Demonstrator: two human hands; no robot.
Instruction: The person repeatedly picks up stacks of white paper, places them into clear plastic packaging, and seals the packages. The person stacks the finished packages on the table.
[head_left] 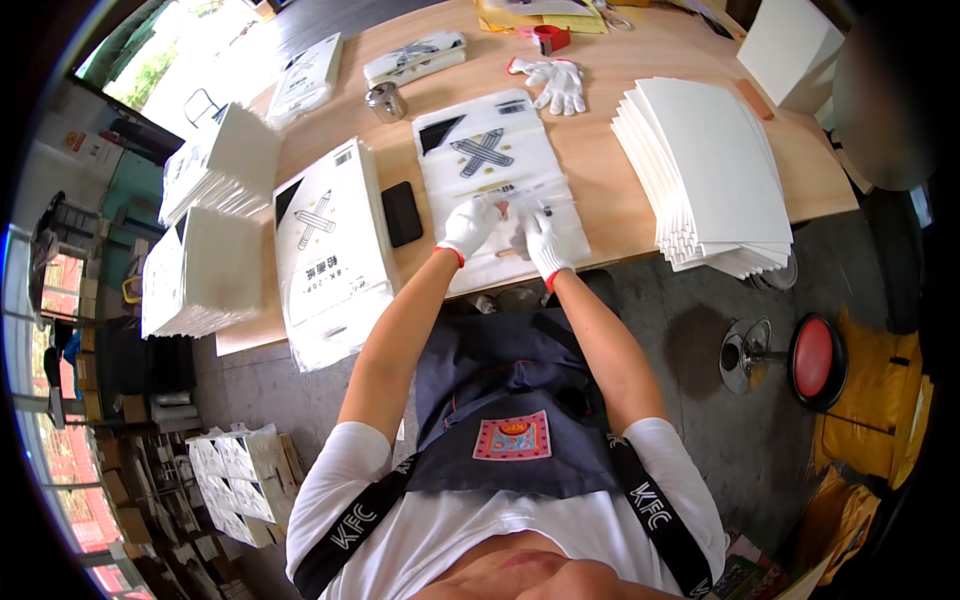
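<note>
Clear printed bag (497, 170) is laid on the worktop (620, 190), long axis running up-frame from its near end at centre frame. That end is pinched by both gloved hands, left hand (468, 226) and right hand (538, 238), fingers clamped together on it, equally near.

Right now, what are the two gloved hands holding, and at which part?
Both hands, left hand and right hand, pinch the near open end of the clear printed bag lying flat on the table.
</note>
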